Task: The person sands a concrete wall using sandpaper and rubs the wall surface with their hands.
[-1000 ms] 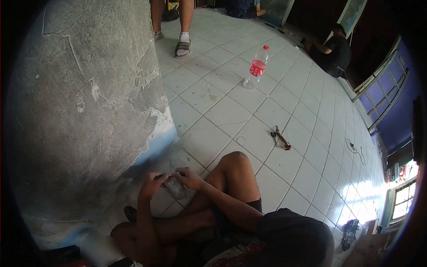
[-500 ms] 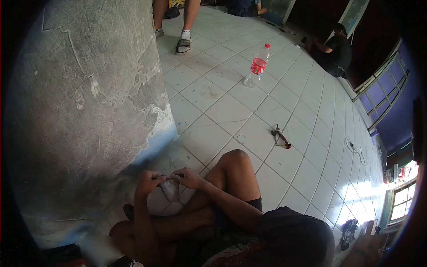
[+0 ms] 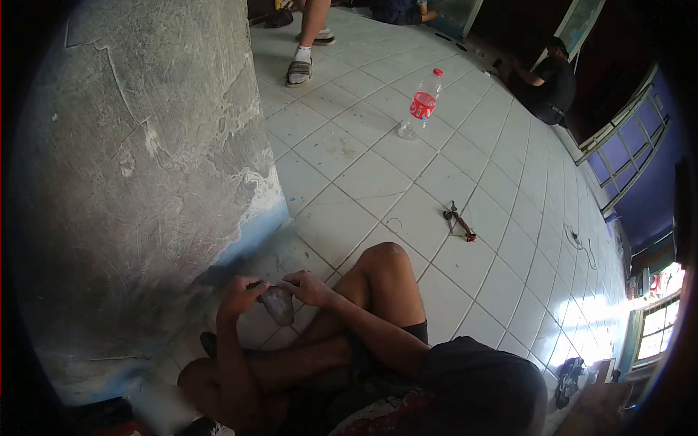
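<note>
A small see-through plastic bag (image 3: 278, 308) hangs between my two hands, pinched at its upper edge, with something pale or greyish showing through it. My left hand (image 3: 240, 296) is closed on the bag's left upper corner, thumb against fingers. On the other side, my right hand (image 3: 308, 288) grips the right upper corner, its fingers bent. Both hands are above the tiled floor (image 3: 378, 182), in front of my crossed legs. Exactly what the bag contains is too small to make out.
A rough plastered pillar (image 3: 160, 145) rises close on my left. Ahead stand a clear bottle (image 3: 423, 107) with a red cap and a slingshot-like object (image 3: 459, 221). A person's sandalled foot (image 3: 299, 71) is beyond; another person (image 3: 545, 87) sits at back right.
The standing person's other leg has swung back, as in a step. My hands keep hold of the bag and have shifted only slightly; the bag looks a little darker.
</note>
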Motion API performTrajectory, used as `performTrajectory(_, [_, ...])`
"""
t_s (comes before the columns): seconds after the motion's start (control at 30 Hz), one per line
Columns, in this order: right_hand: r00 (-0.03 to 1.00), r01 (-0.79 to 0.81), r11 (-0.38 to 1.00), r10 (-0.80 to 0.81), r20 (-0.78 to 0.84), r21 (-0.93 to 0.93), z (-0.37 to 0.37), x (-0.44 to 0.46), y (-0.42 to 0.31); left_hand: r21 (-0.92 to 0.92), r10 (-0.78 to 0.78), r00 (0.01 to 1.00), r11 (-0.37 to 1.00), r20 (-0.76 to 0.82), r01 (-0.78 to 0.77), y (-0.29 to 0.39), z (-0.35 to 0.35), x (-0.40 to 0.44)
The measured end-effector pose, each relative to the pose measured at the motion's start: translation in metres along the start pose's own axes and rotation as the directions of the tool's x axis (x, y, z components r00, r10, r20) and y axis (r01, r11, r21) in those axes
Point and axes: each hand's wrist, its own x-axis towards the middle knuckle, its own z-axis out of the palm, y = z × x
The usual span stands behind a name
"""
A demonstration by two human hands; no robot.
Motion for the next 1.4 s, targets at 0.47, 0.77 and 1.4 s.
performTrajectory(0.47, [0.988,-0.150,0.982,0.145,0.051,0.111,0.000,0.001,-0.005,0.003,-0.018,0.999,1.000,-0.030,0.018,0.004,0.005,0.000])
performTrajectory(0.77, [0.957,-0.285,0.856,0.227,0.182,0.431,-0.009,0.001,-0.015,-0.069,0.100,0.934,0.989,-0.344,-0.131,-0.016,0.008,0.013])
performTrajectory(1.4, [0.953,-0.249,0.917,0.289,-0.090,0.312,-0.003,0.003,0.000,0.048,0.207,0.913,0.978,-0.351,-0.203,-0.028,0.029,0.022])
